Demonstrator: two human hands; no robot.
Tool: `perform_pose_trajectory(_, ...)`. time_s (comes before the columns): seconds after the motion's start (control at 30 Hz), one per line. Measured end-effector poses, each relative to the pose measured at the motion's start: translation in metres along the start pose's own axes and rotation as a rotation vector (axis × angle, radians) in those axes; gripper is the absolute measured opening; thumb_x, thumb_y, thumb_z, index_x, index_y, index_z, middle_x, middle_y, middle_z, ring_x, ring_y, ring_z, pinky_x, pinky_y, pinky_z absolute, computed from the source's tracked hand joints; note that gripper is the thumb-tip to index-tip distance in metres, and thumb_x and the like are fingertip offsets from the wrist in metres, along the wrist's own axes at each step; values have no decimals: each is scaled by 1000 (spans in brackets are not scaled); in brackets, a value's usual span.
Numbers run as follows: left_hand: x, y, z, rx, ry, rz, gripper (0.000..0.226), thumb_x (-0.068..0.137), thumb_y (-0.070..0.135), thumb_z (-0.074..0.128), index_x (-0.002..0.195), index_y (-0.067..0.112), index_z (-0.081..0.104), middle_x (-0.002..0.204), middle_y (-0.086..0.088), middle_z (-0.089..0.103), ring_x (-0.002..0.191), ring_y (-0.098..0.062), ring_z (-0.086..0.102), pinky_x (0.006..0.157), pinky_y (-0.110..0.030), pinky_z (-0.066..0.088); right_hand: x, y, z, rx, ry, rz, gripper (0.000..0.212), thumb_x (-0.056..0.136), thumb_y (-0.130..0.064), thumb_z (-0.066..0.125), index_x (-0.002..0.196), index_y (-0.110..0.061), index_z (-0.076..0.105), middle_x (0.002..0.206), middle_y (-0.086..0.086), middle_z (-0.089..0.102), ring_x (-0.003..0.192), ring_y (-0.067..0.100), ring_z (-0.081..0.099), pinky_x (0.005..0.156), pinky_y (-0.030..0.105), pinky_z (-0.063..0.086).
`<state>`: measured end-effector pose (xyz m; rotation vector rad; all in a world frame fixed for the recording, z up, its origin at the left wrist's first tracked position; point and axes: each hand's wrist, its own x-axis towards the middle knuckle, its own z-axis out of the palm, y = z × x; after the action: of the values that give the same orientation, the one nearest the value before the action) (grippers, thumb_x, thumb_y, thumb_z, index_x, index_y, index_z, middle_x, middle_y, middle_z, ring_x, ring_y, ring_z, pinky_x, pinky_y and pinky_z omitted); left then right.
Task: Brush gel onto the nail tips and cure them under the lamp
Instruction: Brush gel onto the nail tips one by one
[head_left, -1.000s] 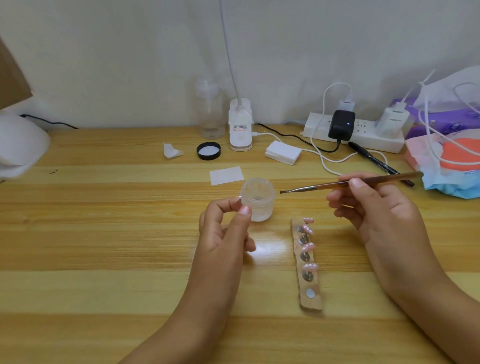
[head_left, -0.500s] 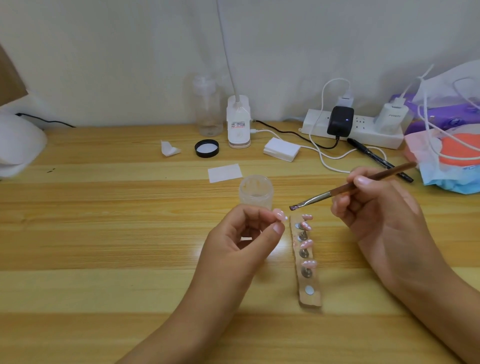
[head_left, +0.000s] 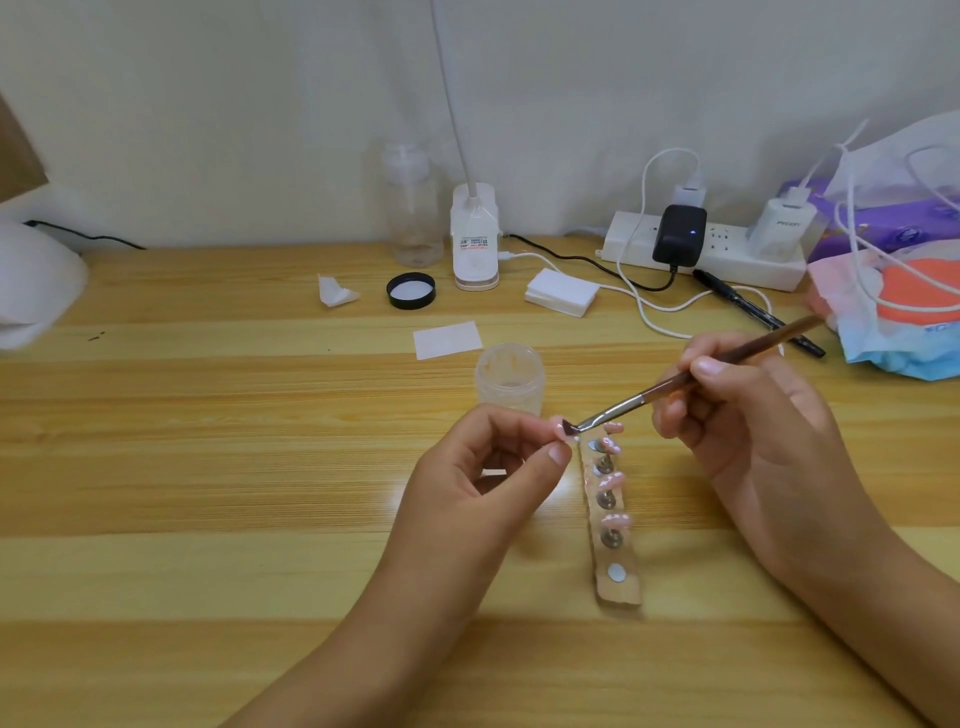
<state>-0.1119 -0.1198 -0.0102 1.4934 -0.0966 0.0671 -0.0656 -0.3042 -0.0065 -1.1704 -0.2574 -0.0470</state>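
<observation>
— What could spoil this coat?

— My left fingers (head_left: 556, 456) pinch the nail tip (head_left: 560, 428) above the bench (head_left: 208, 467). My right fingers (head_left: 711, 366) grip the brush (head_left: 675, 384), its bristles on the tip. If I squeeze unevenly it may flip, and an overloaded brush could flood my skin.

Power strip (head_left: 730, 258), black pen (head_left: 744, 306), clear pump bottle (head_left: 414, 208), white pad stack (head_left: 562, 292)

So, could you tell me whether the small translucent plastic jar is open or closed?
Open: the small translucent plastic jar stands upright with no lid on its mouth; a black round cap lies apart.
</observation>
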Motion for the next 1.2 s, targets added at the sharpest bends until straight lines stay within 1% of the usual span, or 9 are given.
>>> perform_pose_trajectory(0.07, 0, 0, 0, 10, -2, -6, 3, 75, 28, 69, 76, 31, 69, 81, 12, 68, 78, -1, 58, 69, -9, 43, 0, 0, -2, -4, -8, 7, 22, 84, -13, 54, 74, -26, 68, 70, 0, 58, 61, 11, 56, 60, 19, 50)
perform_pose_trajectory(0.2, -1, 1, 0, 15, -6, -2, 4, 76, 27, 69, 76, 31, 69, 78, 16, 67, 73, 1, 56, 65, -7, 41, 0, 0, -4, -13, -15, 14, 9, 78, -18, 63, 75, -25, 68, 72, 1, 58, 60, 11, 56, 59, 20, 50)
perform_pose_trajectory(0.4, -1, 2, 1, 34, -22, 10, 2, 77, 28, 69, 77, 30, 69, 77, 13, 65, 74, -2, 56, 66, -8, 42, -1, -2, -2, -25, -45, 30, 10, 77, -18, 62, 72, -25, 67, 69, 0, 57, 57, 10, 54, 56, 19, 48)
perform_pose_trajectory(0.53, -2, 3, 1, 38, -21, 14, 1, 77, 30, 69, 77, 31, 69, 77, 13, 63, 73, 0, 54, 64, -7, 41, -1, -2, 1, -9, -11, 10, 19, 86, -16, 57, 74, -26, 67, 67, -1, 58, 56, 9, 55, 56, 19, 48)
perform_pose_trajectory(0.67, -3, 4, 1, 18, -45, 2, 1, 78, 30, 70, 79, 29, 69, 78, 16, 63, 75, 0, 54, 65, -8, 42, -1, -2, 0, -5, 79, -24, 7, 91, -23, 56, 85, -21, 60, 65, 0, 63, 57, 10, 58, 57, 21, 51)
perform_pose_trajectory(0.77, -2, 4, 1, 2, -52, -1, 3, 79, 28, 69, 79, 30, 70, 80, 17, 67, 77, 1, 57, 67, -7, 43, -3, -2, 1, -6, 96, -27, 5, 92, -23, 56, 89, -18, 56, 65, -1, 65, 56, 9, 61, 56, 20, 51)
perform_pose_trajectory(1.0, -2, 4, 1, 17, -62, 4, 4, 77, 27, 70, 76, 31, 71, 72, 17, 62, 70, 1, 51, 61, -7, 40, -5, -3, 5, -60, 64, -24, 12, 85, -28, 63, 89, -19, 56, 61, 2, 65, 54, 12, 60, 52, 19, 50)
perform_pose_trajectory(1.13, -2, 5, 0, 16, -59, 9, 5, 77, 24, 70, 75, 29, 72, 77, 13, 67, 71, 3, 55, 63, -6, 42, -4, -2, 5, -115, 121, -59, 18, 83, -33, 64, 93, -20, 58, 64, 1, 67, 58, 11, 64, 55, 19, 51)
perform_pose_trajectory(1.2, -2, 4, 0, 27, -61, 6, 4, 77, 25, 70, 75, 29, 72, 75, 15, 66, 70, 2, 54, 63, -6, 42, -3, -1, 3, -154, 147, -66, 22, 83, -36, 64, 97, -19, 62, 65, 3, 68, 60, 11, 65, 57, 19, 52)
